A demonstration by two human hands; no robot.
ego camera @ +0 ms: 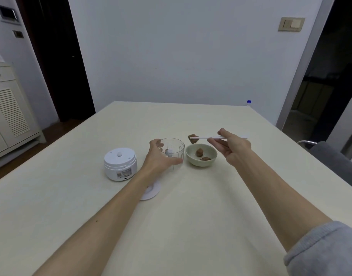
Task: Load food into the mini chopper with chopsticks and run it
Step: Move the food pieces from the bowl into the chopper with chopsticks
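A clear chopper cup [176,150] with a white blade hub inside stands mid-table. My left hand [159,158] wraps around its left side and holds it. To its right sits a pale green bowl [201,157] with two brown food pieces in it. My right hand [232,148] holds white chopsticks [209,138] level, pointing left. Their tips pinch a brown food piece [193,138] in the air above the bowl's left rim, just right of the cup. The white motor unit [120,166] stands left of the cup.
A white round lid [151,191] lies on the cream table [191,226], partly under my left forearm. A blue-capped bottle [248,102] shows at the far right table edge. A grey chair [330,156] stands at the right, a white cabinet [9,114] at the left.
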